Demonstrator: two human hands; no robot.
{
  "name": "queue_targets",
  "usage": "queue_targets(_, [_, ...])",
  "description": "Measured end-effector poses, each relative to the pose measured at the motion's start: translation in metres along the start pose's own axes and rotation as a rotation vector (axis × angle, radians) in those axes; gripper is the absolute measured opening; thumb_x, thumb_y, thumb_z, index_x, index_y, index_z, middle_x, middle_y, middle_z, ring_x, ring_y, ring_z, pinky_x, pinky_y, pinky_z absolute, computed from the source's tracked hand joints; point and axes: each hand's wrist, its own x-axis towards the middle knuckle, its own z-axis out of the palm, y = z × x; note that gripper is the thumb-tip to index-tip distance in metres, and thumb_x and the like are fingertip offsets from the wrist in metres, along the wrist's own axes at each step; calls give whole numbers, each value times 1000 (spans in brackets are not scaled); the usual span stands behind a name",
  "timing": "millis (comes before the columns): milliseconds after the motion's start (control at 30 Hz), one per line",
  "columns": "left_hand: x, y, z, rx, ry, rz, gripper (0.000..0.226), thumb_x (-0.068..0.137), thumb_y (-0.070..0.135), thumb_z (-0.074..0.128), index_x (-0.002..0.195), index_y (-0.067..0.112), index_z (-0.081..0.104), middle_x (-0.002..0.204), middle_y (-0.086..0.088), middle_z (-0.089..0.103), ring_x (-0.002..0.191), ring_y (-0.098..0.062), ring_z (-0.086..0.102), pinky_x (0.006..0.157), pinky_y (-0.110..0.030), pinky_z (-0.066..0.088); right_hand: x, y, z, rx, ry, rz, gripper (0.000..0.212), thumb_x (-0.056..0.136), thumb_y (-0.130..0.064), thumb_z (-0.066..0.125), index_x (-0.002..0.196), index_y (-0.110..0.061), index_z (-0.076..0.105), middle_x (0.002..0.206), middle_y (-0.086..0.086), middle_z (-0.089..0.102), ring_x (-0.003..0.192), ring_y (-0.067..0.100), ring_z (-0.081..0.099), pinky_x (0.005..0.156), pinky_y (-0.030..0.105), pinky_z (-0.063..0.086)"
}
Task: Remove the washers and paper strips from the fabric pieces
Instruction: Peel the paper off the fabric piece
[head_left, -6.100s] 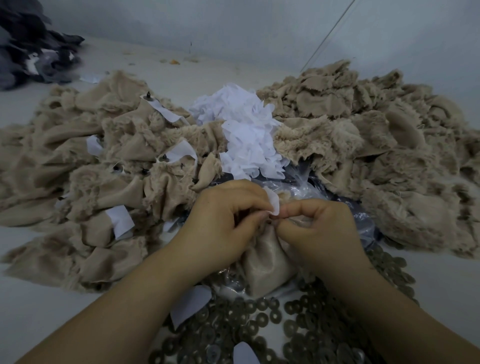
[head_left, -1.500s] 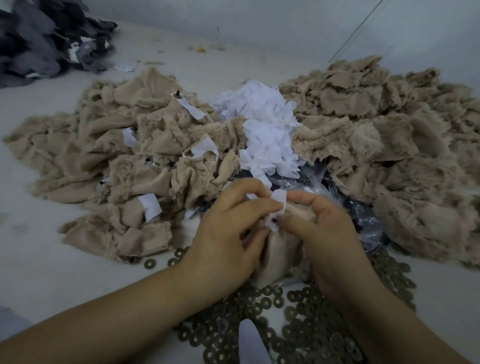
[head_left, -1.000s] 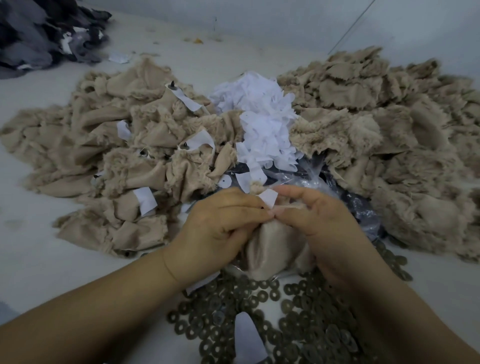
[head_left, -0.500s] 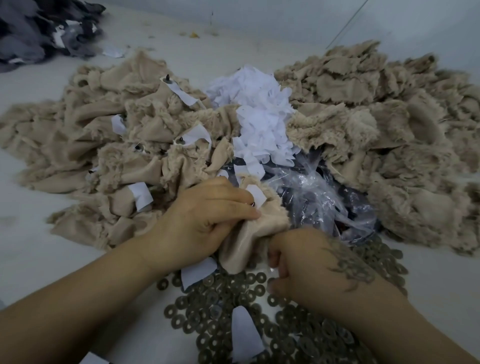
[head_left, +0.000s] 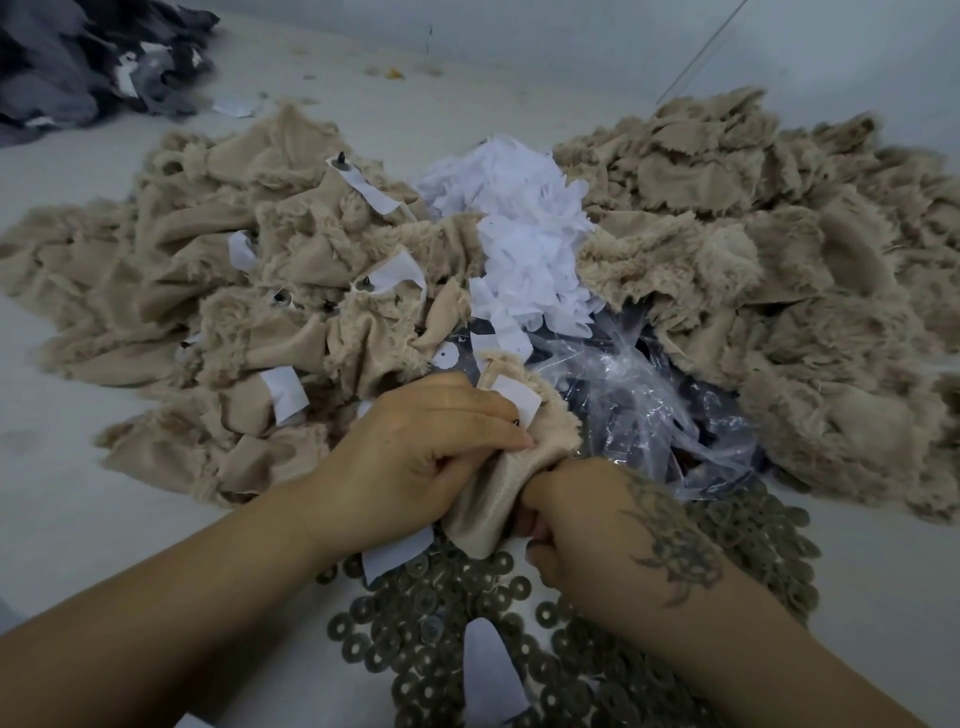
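Two hands (head_left: 415, 457) gripping fabric piece (head_left: 519, 457), clear bag (head_left: 639, 415) holding dark pieces

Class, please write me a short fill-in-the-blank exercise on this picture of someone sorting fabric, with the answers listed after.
1. The left hand grips a beige furry fabric piece that carries a white paper ____.
2. The grey metal washers lie in a heap ____ the hands, towards the camera.
3. The pile of loose white paper strips sits ____ the two beige fabric heaps.
4. The back of the right hand bears a ____.

Answers: strip; below; between; tattoo
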Motion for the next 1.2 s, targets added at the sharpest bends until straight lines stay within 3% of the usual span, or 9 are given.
queue_targets(100, [1,-2,1,-7,1,-3,19,88,-5,62,98,2,76,102,-7,74,85,-23,69,75,-35,54,-2,-6,-11,13,-49,-31,22,74,-31,73,64,-37,54,65,-16,44,65,1,47,68,22,43])
queue_targets(233, [0,-1,4,-32,1,5,19,87,-7,63,98,2,76,103,-7,73,86,-24,69,74,-36,55,-8,-15,-25,21,-79,-66,10,88,-26,66,93,-31,71,86,-14,49,95,8,61,84,19,43])
queue_targets(367, [-1,-1,5,-39,10,15,21,86,-11,63,97,2,76,101,-8,73,83,-24,68,70,-38,55,-17,-16,-56,94,-111,-62,10,93,-22,64,99,-26,71,101,-12,43,97,7,52,71,5,32])
queue_targets(433, [0,-1,5,-30,5,23,24,83,-13,64,97,2,76,102,-8,73,82,-25,68,70,-38,54,-21,-13,-69,145,4,-20,11,91,-22,68,87,-32,69,96,-19,52,87,-1,56,70,4,37])
queue_targets(500, [0,-1,5,-18,-7,36,26,82,-14,64,97,2,77,102,-7,73,82,-24,68,70,-37,54,-23,-8,-70,302,300,19,24,86,-21,73,75,-39,62,77,-22,61,79,-5,61,67,3,43])
queue_targets(600, [1,0,5,-19,-27,39,28,81,-17,64,98,2,76,103,-8,73,83,-22,66,73,-35,54,-20,-8,-62,667,569,25,27,83,-14,76,79,-39,67,68,-14,68,69,-5,65,61,6,49])
queue_targets(700, [3,2,6,-19,-28,51,28,83,-16,62,99,2,76,103,-7,73,82,-21,65,74,-33,53,-13,-11,-53,1073,494,55,22,83,-3,76,85,-24,76,73,-7,75,64,3,70,60,13,54])
queue_targets(833, [3,5,8,17,18,25,18,87,-8,62,97,-2,75,96,-8,73,81,-22,65,72,-33,53,-9,-7,-47,1363,295,139,22,84,2,72,95,-16,77,85,3,79,71,8,73,65,15,55])
queue_targets(1200, [7,10,10,24,66,-59,9,89,5,65,92,0,72,86,-6,70,77,-19,63,70,-31,51,-4,-7,-36,1369,386,146,8,83,-27,73,86,-26,81,72,3,75,61,6,66,60,15,53])
